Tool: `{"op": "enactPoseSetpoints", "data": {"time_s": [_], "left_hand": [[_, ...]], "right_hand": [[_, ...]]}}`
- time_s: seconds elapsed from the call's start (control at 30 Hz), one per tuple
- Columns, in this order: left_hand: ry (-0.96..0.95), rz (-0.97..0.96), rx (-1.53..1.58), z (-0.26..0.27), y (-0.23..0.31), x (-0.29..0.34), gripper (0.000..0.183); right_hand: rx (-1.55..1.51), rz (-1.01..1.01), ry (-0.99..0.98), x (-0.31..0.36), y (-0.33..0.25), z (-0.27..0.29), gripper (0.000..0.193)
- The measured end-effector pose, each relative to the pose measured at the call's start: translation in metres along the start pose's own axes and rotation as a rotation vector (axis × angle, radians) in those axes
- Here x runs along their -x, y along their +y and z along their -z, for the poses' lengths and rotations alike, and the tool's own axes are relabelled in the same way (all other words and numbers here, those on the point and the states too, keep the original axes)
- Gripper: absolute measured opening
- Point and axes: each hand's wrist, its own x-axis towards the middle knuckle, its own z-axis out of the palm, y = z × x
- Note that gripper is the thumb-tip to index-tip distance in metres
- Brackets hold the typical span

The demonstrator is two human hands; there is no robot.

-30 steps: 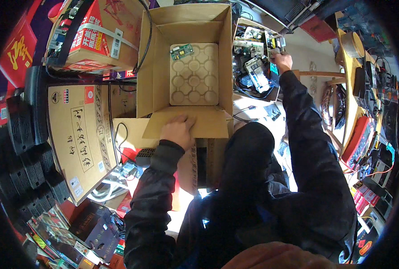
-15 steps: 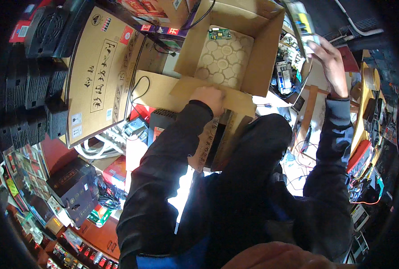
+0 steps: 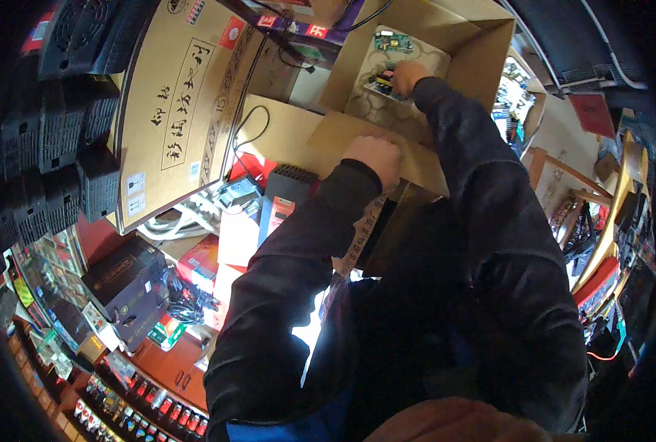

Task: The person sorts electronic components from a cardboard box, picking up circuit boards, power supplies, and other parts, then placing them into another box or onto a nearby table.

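Inside an open cardboard box (image 3: pixel 482 62), my right hand (image 3: pixel 410 76) has its fingers closed on a circuit board (image 3: pixel 381 82) with dark and yellow parts. This board is low over the patterned pale bottom, and I cannot tell whether it touches. Beyond it, a green circuit board (image 3: pixel 393 42) lies at the far side of the bottom. My left hand (image 3: pixel 376 156) is closed over the box's near flap (image 3: pixel 335 132); its fingertips are hidden.
A large printed carton (image 3: pixel 177 110) stands at left, beside stacked black vented units (image 3: pixel 62 140). Right of the open box is another box of loose electronic parts (image 3: pixel 516 99). A black cable (image 3: pixel 248 121) loops near the flap. A dark box (image 3: pixel 125 291) stands lower left.
My right hand has moved left from above the parts box into the open box, carrying the circuit board. My left hand stays on the flap. The view has shifted slightly.
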Motion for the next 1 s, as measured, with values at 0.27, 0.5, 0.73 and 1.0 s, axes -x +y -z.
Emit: {"op": "enactPoseSetpoints", "data": {"time_s": [0.27, 0.5, 0.73, 1.0], "left_hand": [[0.054, -0.133, -0.038, 0.002, -0.002, 0.003, 0.047], [0.137, -0.156, -0.065, -0.006, -0.003, 0.006, 0.057], [0.07, -0.116, 0.051, -0.006, -0.005, 0.006, 0.063], [0.063, -0.116, 0.083, 0.004, -0.001, 0.004, 0.05]], "right_hand": [[-0.246, 0.097, 0.162, -0.009, 0.007, -0.125, 0.031], [-0.288, 0.163, -0.243, -0.016, 0.009, -0.169, 0.056], [-0.179, 0.153, -0.266, -0.012, -0.01, -0.122, 0.042], [-0.663, 0.661, 0.624, 0.095, 0.03, 0.116, 0.039]]}}
